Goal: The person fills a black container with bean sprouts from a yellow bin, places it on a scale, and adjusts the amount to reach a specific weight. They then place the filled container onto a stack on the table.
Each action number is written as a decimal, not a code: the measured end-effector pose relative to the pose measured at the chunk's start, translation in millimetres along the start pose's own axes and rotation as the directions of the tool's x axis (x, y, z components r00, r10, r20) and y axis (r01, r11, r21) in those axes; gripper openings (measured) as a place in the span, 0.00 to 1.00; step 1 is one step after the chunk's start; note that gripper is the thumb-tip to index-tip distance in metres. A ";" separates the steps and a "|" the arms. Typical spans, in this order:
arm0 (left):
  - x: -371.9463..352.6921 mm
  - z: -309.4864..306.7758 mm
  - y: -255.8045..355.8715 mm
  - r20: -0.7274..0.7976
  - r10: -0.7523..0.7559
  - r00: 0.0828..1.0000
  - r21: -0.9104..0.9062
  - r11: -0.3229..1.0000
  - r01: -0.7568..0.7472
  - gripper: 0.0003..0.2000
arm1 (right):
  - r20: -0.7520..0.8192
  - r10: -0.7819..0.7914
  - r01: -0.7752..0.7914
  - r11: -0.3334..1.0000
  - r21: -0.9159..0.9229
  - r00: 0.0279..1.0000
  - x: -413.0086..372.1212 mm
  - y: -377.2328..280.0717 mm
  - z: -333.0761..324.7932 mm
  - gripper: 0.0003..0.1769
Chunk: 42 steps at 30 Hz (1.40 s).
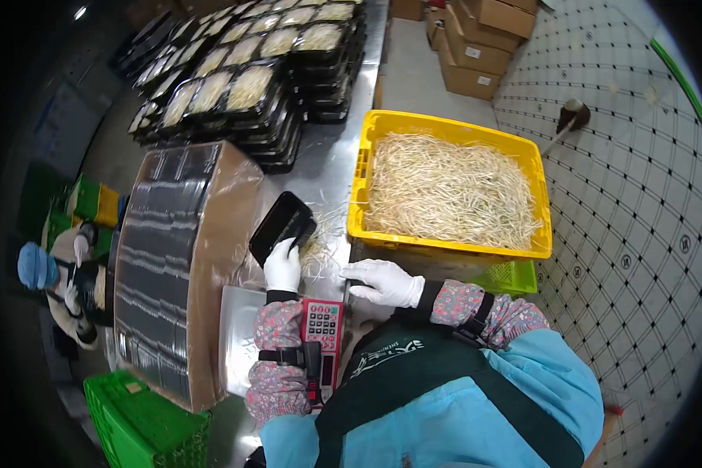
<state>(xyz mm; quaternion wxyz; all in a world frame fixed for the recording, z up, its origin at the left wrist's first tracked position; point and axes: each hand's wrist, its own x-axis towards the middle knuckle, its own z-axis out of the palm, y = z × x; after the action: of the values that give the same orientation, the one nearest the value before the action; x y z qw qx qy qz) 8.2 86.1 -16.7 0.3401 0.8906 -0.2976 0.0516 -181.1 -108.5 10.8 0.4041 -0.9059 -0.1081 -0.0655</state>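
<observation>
Many filled trays [249, 86] stacked beyond my left hand [282, 267], gripping one empty tray [282, 222]; right hand [382, 282] open beside the full crate [357, 195].

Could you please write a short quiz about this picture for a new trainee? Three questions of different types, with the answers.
1. Multiple choice: what does the left hand hold?
A) an empty black tray
B) a knife
C) a cardboard lid
2. True or false: the yellow crate is empty.
3. Fill in: the right hand lies open beside the crate and holds ____.

Key
1. A
2. False: it is full of bean sprouts.
3. nothing
</observation>
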 end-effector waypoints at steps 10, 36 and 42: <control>66.3 60.2 96.8 0.378 0.353 0.856 -0.246 0.929 -0.275 0.40 | -0.396 0.559 -0.655 0.739 -0.161 0.728 -152.2 149.7 -146.9 0.46; 130.3 199.3 165.8 0.771 0.289 0.568 -0.202 0.956 -0.212 0.59 | 0.048 0.478 -0.426 0.820 -0.383 0.877 -62.7 230.3 -237.2 0.53; 200.7 244.5 131.0 0.621 0.211 0.755 -0.413 0.907 0.085 0.44 | -0.113 0.527 -0.538 0.811 -0.230 0.843 -18.2 292.3 -254.4 0.45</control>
<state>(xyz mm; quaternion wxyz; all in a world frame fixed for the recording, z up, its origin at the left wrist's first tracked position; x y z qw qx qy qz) 71.3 -246.3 -68.9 0.3946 0.7476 -0.4316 -0.3147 -134.0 -490.9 -33.8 0.2898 -0.9421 0.1677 0.0172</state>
